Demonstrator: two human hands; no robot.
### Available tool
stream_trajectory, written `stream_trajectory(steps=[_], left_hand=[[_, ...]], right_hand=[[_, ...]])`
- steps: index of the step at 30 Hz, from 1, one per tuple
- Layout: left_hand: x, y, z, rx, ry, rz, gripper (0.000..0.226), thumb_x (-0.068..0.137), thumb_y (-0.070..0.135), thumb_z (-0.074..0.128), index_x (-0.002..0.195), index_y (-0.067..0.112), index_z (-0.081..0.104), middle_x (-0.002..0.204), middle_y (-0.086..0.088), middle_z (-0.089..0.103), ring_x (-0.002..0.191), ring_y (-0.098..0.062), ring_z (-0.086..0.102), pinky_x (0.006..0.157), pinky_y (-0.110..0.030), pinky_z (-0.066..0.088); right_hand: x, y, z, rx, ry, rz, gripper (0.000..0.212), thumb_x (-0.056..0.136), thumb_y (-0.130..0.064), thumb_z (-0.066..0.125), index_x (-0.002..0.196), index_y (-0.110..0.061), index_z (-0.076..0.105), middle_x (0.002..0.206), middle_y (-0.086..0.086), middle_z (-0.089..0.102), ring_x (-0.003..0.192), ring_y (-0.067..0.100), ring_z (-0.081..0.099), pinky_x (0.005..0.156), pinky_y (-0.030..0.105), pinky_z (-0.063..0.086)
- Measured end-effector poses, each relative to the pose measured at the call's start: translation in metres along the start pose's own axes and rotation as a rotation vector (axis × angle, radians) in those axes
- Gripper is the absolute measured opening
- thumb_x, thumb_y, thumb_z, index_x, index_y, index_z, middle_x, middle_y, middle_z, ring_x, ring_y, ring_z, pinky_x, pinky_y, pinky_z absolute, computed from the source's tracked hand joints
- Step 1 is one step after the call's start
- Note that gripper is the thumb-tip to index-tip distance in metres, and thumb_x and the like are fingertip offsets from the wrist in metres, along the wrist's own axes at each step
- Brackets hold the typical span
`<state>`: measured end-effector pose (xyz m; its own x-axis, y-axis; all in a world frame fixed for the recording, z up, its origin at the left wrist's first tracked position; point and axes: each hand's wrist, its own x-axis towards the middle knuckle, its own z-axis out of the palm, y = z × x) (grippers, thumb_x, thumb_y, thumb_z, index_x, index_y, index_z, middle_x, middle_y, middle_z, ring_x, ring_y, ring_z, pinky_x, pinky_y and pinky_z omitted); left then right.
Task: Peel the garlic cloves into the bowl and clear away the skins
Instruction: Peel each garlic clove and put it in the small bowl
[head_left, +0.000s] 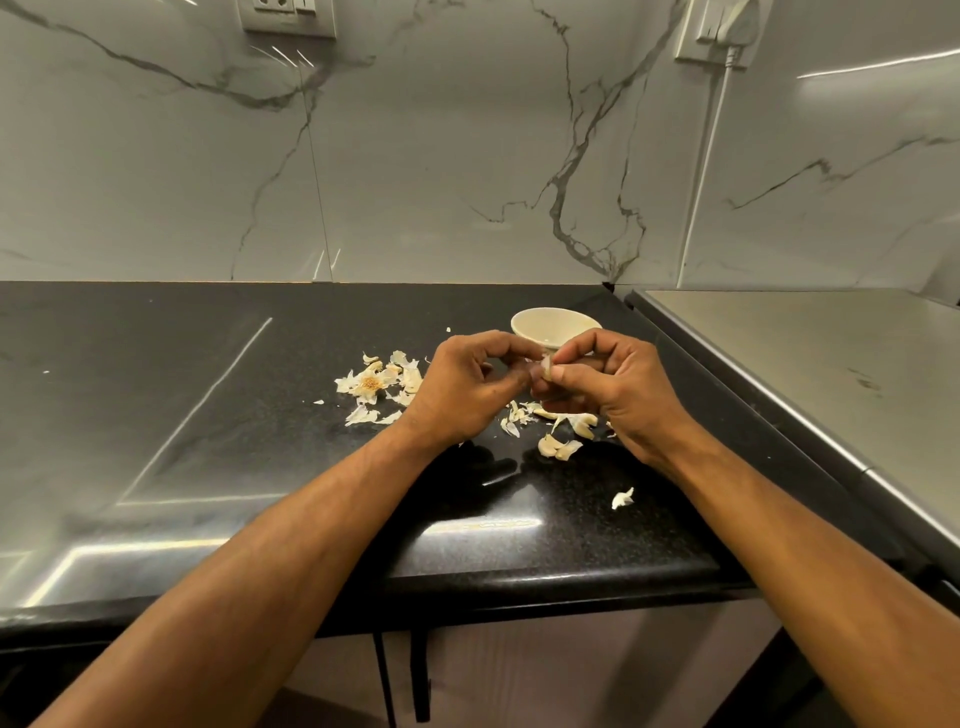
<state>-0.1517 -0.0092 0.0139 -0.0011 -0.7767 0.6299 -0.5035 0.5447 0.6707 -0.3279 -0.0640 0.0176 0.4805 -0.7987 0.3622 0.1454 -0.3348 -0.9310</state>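
Above the black counter, my left hand and my right hand meet, both pinching one small garlic clove between fingertips. Its pale skin shows between my thumbs. A cream bowl stands just behind my hands; its inside is mostly hidden. A pile of papery skins with the bulb's root base lies to the left of my left hand. Several unpeeled cloves and skin scraps lie under and in front of my right hand. One loose skin scrap sits nearer the counter's front edge.
A marble-patterned wall backs the counter, with a socket plate at top left and a plug with a white cord at top right. A steel surface adjoins the counter on the right. Cabinet fronts show below the front edge.
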Motion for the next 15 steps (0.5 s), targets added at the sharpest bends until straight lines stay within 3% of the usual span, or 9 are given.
stream_trajectory(steps=[5, 9, 15], left_hand=[[-0.0002, 0.0045, -0.0008, -0.004, -0.023, -0.022, 0.016, 0.087, 0.008, 0.069, 0.102, 0.002, 0.072, 0.08, 0.003, 0.068, 0.056, 0.008, 0.059, 0.054, -0.007, 0.043], [-0.0006, 0.0067, -0.0004, -0.024, -0.027, -0.042, 0.013, 0.088, 0.007, 0.068, 0.1, 0.003, 0.072, 0.077, 0.007, 0.067, 0.055, 0.008, 0.058, 0.053, -0.005, 0.042], [-0.001, 0.0088, -0.0003, -0.024, -0.041, -0.072, 0.011, 0.089, 0.008, 0.067, 0.098, 0.004, 0.071, 0.076, 0.002, 0.068, 0.052, 0.005, 0.057, 0.053, -0.007, 0.042]], right_hand=[[0.0007, 0.0019, -0.0012, -0.019, -0.017, -0.001, 0.012, 0.085, 0.001, 0.068, 0.093, -0.007, 0.066, 0.084, 0.019, 0.074, 0.08, 0.032, 0.073, 0.076, 0.051, 0.06], [0.0014, 0.0036, -0.003, -0.011, -0.05, 0.026, 0.025, 0.081, -0.009, 0.07, 0.107, -0.007, 0.068, 0.089, 0.019, 0.074, 0.085, 0.031, 0.073, 0.077, 0.048, 0.06], [0.0016, 0.0027, -0.0033, 0.006, -0.024, 0.021, 0.018, 0.076, -0.014, 0.072, 0.092, -0.007, 0.07, 0.087, 0.019, 0.074, 0.084, 0.031, 0.073, 0.076, 0.046, 0.061]])
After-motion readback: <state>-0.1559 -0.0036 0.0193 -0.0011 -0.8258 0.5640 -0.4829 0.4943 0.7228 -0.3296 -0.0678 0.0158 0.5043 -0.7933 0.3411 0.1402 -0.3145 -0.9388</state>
